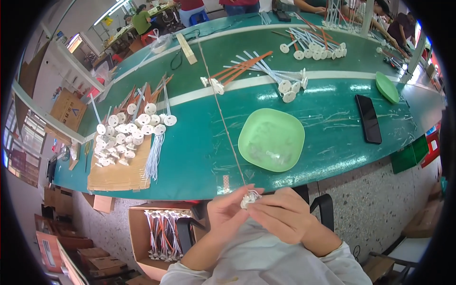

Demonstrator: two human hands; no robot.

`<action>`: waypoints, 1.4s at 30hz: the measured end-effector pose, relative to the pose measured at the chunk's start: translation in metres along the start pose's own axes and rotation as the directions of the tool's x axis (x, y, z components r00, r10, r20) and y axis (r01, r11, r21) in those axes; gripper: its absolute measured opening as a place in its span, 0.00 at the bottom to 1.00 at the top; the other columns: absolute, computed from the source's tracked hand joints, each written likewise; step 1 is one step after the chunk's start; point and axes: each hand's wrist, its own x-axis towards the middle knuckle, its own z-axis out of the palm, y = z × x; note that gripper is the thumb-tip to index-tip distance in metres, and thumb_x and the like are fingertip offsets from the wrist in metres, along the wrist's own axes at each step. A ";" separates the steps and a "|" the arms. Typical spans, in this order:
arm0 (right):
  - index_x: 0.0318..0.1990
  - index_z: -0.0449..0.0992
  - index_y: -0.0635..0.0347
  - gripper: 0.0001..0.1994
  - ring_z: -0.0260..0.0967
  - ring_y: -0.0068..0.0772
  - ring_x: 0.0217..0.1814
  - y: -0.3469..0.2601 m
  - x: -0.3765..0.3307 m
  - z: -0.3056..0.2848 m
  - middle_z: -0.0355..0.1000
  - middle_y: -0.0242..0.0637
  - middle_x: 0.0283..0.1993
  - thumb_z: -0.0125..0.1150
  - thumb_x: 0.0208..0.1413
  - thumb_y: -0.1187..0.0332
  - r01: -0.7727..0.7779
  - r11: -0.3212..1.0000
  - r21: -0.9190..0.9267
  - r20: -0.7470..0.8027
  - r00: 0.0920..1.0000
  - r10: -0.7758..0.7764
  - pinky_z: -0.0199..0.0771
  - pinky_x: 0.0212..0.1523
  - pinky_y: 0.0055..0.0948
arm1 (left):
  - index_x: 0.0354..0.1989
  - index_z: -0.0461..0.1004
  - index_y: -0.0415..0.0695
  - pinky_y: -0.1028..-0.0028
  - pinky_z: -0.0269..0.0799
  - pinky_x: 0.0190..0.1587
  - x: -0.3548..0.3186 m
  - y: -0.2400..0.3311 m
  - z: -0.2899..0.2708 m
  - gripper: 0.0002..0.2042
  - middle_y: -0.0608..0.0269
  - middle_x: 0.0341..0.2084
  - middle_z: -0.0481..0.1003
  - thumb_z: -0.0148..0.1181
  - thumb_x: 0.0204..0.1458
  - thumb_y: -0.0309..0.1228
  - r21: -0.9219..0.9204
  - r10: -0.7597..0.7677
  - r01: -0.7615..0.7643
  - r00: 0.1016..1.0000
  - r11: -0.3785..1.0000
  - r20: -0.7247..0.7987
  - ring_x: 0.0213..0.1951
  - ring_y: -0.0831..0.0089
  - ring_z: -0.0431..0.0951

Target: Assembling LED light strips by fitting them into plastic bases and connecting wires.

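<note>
Close to my body, just off the table's near edge, a small white plastic piece [248,199] is pinched between both hands. A thin white string is looped at its top. My left hand [225,211] grips it from the left, fingers closed. From the right, the bent fingers of my right hand [285,216] press together on it; their tips partly hide it. A long thin brownish cord [223,116] runs from beside my left fingertips far across the table. Past my hands sits a pale green square dish [270,140] with rounded corners.
Left, white round-ended pieces [126,135] with grey and orange strips lie on cardboard [114,178], beside white strings [155,156]. Similar bundles [289,88] lie farther back. A black phone [368,118] and green lid [387,87] are right. Below stands a filled carton [137,237]. People work beyond.
</note>
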 end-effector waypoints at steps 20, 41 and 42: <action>0.34 0.83 0.59 0.15 0.69 0.34 0.36 -0.002 -0.026 0.005 0.77 0.33 0.37 0.73 0.32 0.78 -0.002 1.000 -0.012 -0.113 0.994 0.001 0.66 0.25 0.27 | 0.55 0.70 0.24 0.60 0.74 0.55 0.002 -0.016 -0.025 0.29 0.38 0.51 0.74 0.63 0.57 0.41 -0.265 -0.027 0.122 0.940 0.957 0.339 0.51 0.52 0.78; 0.33 0.81 0.63 0.14 0.76 0.37 0.32 0.005 -0.033 0.005 0.77 0.36 0.34 0.71 0.33 0.80 -0.143 0.989 0.031 -0.058 0.988 0.144 0.78 0.30 0.27 | 0.57 0.68 0.25 0.65 0.73 0.55 -0.011 -0.027 -0.014 0.23 0.46 0.50 0.77 0.63 0.56 0.26 -0.400 -0.033 0.084 0.991 0.913 0.133 0.50 0.63 0.79; 0.33 0.81 0.63 0.14 0.76 0.37 0.32 0.003 -0.035 0.006 0.77 0.36 0.34 0.71 0.33 0.80 -0.159 0.987 0.037 -0.076 0.984 0.161 0.77 0.30 0.27 | 0.57 0.69 0.25 0.64 0.73 0.55 -0.011 -0.027 -0.014 0.23 0.45 0.50 0.77 0.63 0.56 0.26 -0.346 -0.033 0.081 0.989 0.935 0.145 0.49 0.63 0.79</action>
